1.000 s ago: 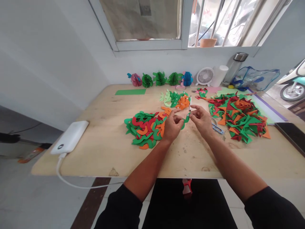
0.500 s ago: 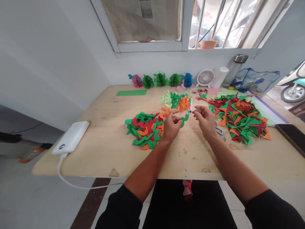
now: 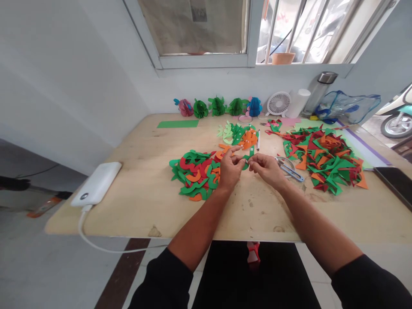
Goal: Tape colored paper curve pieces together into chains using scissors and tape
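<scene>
At the left of the wooden counter lies a white power bank, its white cable drooping over the front edge. A flat green paper strip lies farther back, and to its right a heap of curved green, red and orange paper cutouts spreads beside the left hand. Behind, along the wall, stands a row of folded paper figures, pink, green and blue. In front of them is a cluster of light green, green and orange pieces, several bearing small white squares. The left hand is closed in a pinch on a green paper cutout, which is raised in front of the person between both hands. The right hand has its thumb and fingertips drawn together at the cutout's near part; exactly what they grip is too small to tell. A marker lies just behind the right hand, and a utility knife lies to its right, near a large pile of red, green and orange scraps. A dark smartphone lies at the far right.
</scene>
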The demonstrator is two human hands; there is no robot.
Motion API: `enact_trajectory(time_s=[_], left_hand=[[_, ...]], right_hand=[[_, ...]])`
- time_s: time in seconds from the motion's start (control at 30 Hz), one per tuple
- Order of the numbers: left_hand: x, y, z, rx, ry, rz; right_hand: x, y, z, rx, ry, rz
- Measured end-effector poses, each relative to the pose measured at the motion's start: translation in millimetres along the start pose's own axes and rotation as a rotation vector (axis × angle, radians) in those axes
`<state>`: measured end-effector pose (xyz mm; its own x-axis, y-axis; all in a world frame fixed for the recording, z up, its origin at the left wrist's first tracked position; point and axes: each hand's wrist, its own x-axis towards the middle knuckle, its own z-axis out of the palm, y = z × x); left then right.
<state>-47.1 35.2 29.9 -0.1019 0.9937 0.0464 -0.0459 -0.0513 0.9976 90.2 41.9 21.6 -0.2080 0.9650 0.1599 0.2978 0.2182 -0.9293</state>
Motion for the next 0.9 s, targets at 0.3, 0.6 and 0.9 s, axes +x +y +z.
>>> enact_trajectory(time_s=[0.3,0.6,0.9], left_hand=[[0.2,-1.2,-0.3,-0.009,-0.022,0.017],[-0.4,1.3,0.3,-0.037,-0.047,0.016],[2.4,-4.1,-1.1,-0.066,-0.125,0.039]], right_hand=[[-0.9,-0.2,-2.4,-0.225,0.017,-0.063],[-3.2,-2.9,-1.5,-0.366,0.059,-0.137],[-3.6,-2.3,-2.7,-0.467,0.113,-0.14]])
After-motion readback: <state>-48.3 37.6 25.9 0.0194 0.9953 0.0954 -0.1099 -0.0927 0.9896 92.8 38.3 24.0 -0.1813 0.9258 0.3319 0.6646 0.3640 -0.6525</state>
